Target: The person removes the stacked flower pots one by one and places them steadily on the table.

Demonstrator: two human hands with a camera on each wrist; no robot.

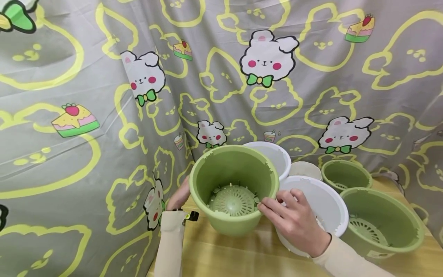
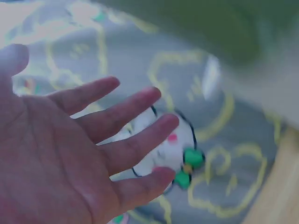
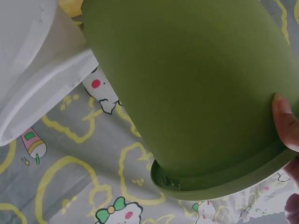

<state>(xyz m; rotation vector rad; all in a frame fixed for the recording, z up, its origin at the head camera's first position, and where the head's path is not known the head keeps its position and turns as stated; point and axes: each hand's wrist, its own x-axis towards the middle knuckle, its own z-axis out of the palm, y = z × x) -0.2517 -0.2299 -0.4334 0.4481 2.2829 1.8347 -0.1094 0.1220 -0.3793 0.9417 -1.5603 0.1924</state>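
Note:
A large green plastic flowerpot [image 1: 238, 227], its slotted base seen from above inside, stands at the middle in the head view. My right hand [image 1: 294, 217] grips its right rim, the fingertips over the edge. In the right wrist view, the thumb [image 3: 285, 123] presses the outer wall of the green pot [image 3: 191, 93]. My left hand [image 1: 180, 196] is beside the pot's left side, partly hidden behind it. The left wrist view shows this hand [image 2: 84, 144] with fingers spread and palm bare, a blurred green shape above it.
White pots [image 1: 327, 196] stand just right of and behind the green one. Two more green pots [image 1: 398, 227] are at the right, on the wooden tabletop [image 1: 207, 257]. A grey patterned cloth [image 1: 221, 77] hangs at the back and left.

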